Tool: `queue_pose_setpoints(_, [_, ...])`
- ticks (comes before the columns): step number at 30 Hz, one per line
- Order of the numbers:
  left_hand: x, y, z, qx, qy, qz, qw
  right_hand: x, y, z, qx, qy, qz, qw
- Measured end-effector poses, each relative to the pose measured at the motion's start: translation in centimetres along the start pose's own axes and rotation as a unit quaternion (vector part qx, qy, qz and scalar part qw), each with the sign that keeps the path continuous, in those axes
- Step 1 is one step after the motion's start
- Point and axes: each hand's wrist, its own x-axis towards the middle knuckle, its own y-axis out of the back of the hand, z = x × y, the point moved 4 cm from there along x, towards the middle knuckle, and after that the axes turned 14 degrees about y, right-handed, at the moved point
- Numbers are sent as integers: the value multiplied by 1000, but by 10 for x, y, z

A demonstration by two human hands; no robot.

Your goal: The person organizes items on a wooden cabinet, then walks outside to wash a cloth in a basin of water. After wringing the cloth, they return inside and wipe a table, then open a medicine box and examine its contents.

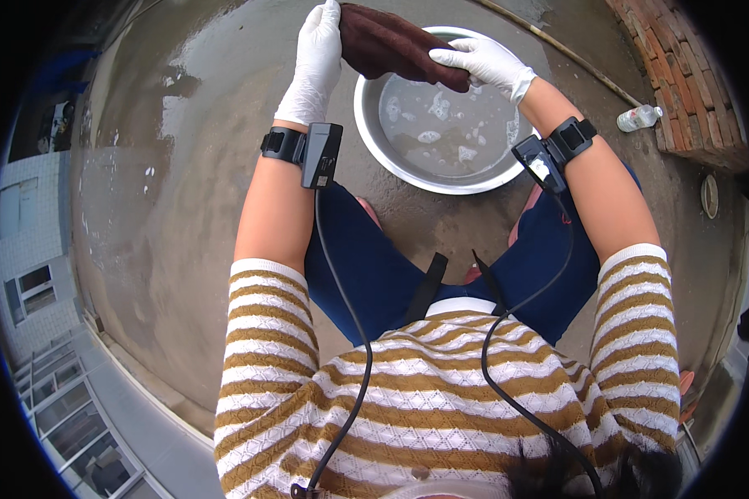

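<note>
A dark maroon cloth (399,45) is stretched between my two hands, both in white disposable gloves. At the top of the view, my left hand (321,53) grips the cloth's left end, beyond the basin's left rim. Its right end is pinched by my right hand (490,65), above the basin. The round metal basin (374,150) stands on the ground in front of my feet and holds cloudy water with patches of suds (429,136). The cloth hides part of the basin's far rim.
A long wooden pole (562,47) lies beyond the basin, its near end close to a clear plastic bottle (639,118) beside a stack of red bricks (686,81). The concrete ground (162,218) is wet in places. Cables run from both wrist devices.
</note>
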Motion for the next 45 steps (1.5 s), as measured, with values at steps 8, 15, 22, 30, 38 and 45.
queue_pose_setpoints(8, [-14,-7,15,-156,133,-174,963,-16,-18,-28,364,34,-35,930])
queue_pose_setpoints(15, [-32,-20,-37,217,362,-191,886,-7,-1,-38,594,30,106,797])
queue_pose_setpoints(22, [-32,-41,-33,-7,256,-214,943,-6,2,-35,570,37,128,811])
queue_pose_setpoints(30, [-13,16,-4,-21,178,71,981,-10,23,4,462,-4,186,867])
queue_pose_setpoints(38, [-52,15,-1,147,177,33,973,-53,58,6,-12,16,292,956])
queue_pose_setpoints(45, [-77,-14,-19,81,250,-10,965,-71,63,-6,-112,47,257,959])
